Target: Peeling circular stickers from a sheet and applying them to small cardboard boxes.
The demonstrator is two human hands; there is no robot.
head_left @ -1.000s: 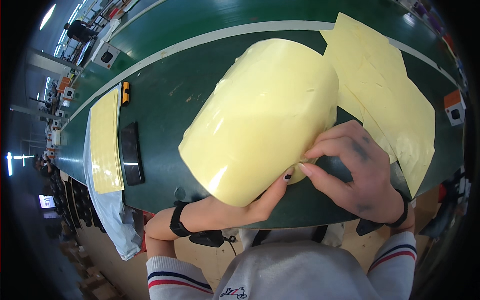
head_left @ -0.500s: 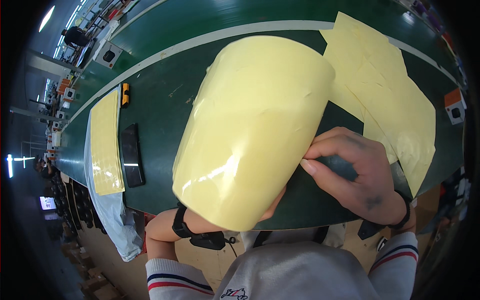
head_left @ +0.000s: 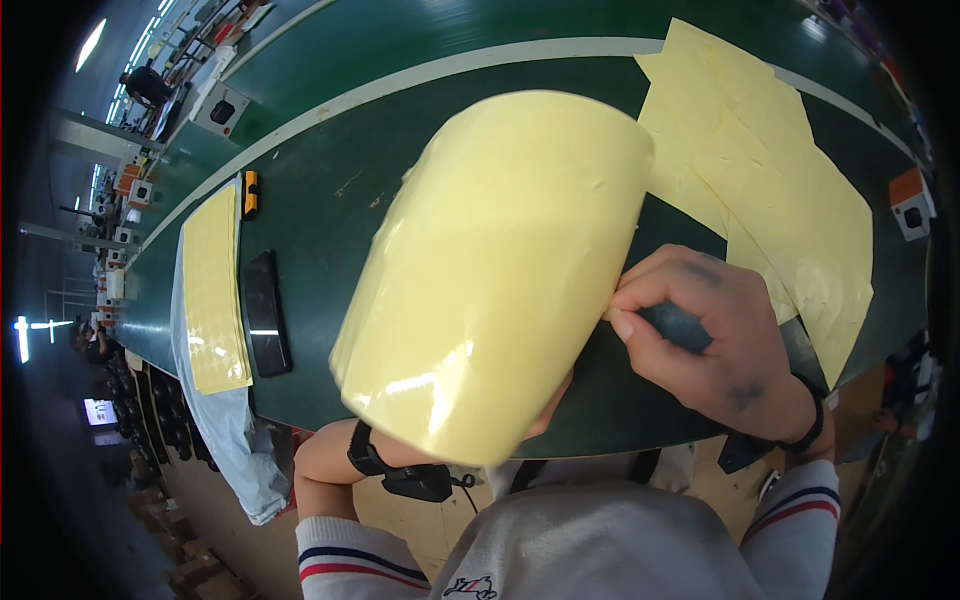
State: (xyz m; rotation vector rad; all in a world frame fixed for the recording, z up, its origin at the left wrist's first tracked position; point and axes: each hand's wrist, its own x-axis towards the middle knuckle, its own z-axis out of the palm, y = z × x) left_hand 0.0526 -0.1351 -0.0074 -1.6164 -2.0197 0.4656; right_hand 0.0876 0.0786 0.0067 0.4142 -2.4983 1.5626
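Observation:
A large, glossy yellow sheet [head_left: 500,270] bulges upward in a curve in front of me, above the green table. Thumb and forefinger of my right hand [head_left: 705,335] pinch together at its right edge. My left hand [head_left: 547,414] is beneath the sheet; only a sliver of it shows at the lower right edge, and its fingers are mostly hidden. The left forearm, with a black strap and a small black device [head_left: 418,482], passes under the sheet's near end. Small wrinkles mark the sheet's surface near its upper right edge and along its left side.
Creased yellow sheets [head_left: 755,170] lie at the right. At the left are a stack of yellow sheets [head_left: 212,290] on pale plastic film [head_left: 245,470], a black phone [head_left: 265,310] and a yellow-black cutter [head_left: 251,195]. Small boxes [head_left: 218,108] stand farther off.
The curved yellow sheet has shifted slightly left, and its far edge sits lower. My right hand keeps its pinch at the right edge, almost in place.

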